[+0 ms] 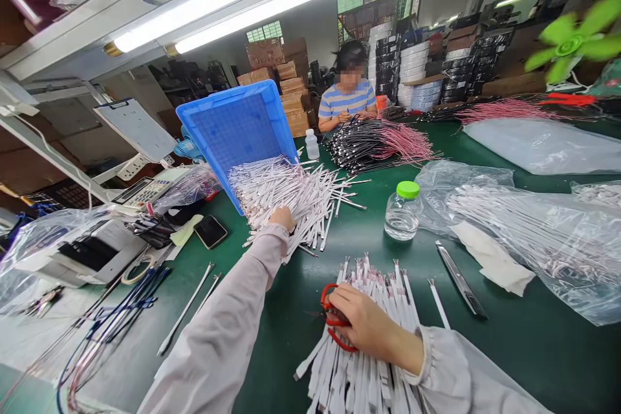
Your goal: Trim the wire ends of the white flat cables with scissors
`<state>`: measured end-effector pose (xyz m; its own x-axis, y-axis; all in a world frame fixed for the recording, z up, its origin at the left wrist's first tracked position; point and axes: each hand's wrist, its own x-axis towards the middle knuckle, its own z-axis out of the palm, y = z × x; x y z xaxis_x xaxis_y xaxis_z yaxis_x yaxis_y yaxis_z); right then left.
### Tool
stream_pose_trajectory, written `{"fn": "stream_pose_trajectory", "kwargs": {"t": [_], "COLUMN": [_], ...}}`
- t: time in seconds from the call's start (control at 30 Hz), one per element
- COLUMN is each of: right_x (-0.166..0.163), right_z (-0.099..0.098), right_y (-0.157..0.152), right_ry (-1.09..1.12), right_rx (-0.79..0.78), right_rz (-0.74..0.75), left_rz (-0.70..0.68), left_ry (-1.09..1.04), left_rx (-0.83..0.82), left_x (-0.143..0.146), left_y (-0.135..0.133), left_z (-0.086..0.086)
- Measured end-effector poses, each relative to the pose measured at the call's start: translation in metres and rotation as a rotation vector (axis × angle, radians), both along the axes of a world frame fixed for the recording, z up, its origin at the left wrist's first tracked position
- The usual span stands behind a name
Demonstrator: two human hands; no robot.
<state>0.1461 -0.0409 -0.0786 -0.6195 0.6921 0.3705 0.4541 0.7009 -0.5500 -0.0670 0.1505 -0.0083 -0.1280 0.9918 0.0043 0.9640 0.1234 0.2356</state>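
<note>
My left hand reaches far out into a heap of white sleeved cables that spill from a tipped blue crate; its fingers curl down into the heap and are mostly hidden. My right hand is closed round red-handled scissors and rests on a nearer row of white sleeved cables laid side by side on the green table.
A clear bottle with a green cap stands mid-table. A metal blade, clear bags of cables, a phone, a calculator, tape and loose wires lie around. Opposite, a person in a striped shirt handles black and pink wires.
</note>
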Motion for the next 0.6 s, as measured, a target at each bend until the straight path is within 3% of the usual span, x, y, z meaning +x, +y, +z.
{"fn": "stream_pose_trajectory", "kwargs": {"t": [0.2,0.47,0.6], "right_x": [0.000,0.000,0.000], "right_z": [0.001,0.000,-0.001], "right_y": [0.000,0.001,0.000], "right_ry": [0.040,0.033,0.040], "right_rx": [0.006,0.006,0.015], "right_rz": [0.016,0.027,0.035], "left_rz": [-0.001,0.032,-0.020], "left_ry": [-0.123,-0.543,-0.713], "left_rx": [0.137,0.367,0.691], "left_x": [-0.018,-0.057,-0.067], "left_y": [0.000,-0.016,-0.034], "left_z": [0.018,0.043,0.060]}}
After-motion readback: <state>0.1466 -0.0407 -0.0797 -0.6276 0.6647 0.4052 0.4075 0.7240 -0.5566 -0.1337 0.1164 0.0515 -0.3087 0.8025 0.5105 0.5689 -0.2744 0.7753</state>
